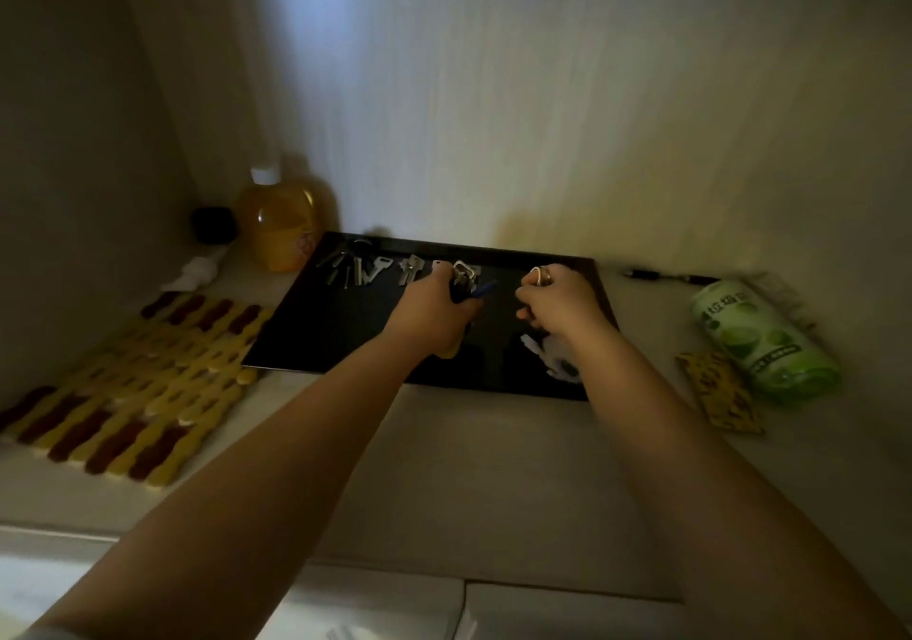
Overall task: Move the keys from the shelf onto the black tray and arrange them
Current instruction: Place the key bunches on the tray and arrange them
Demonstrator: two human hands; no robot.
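A black tray (316, 338) lies on the pale shelf against the back wall. Several silver keys (367, 269) lie in a row along its far left edge. My left hand (434, 311) hovers over the tray's middle, shut on a bunch of keys (466, 282) with a silver ring and a blue tag sticking out. My right hand (560, 299) is over the tray's right half, fingers curled around a key ring (540, 275). A whitish key fob (552, 356) lies on the tray under my right wrist, partly hidden.
A yellow and dark red woven mat (133, 388) lies left of the tray. A yellow bottle (281, 220) and a small black jar (213, 225) stand at the back left. A green can (760, 338), a yellow packet (715, 393) and a pen (671, 277) lie to the right.
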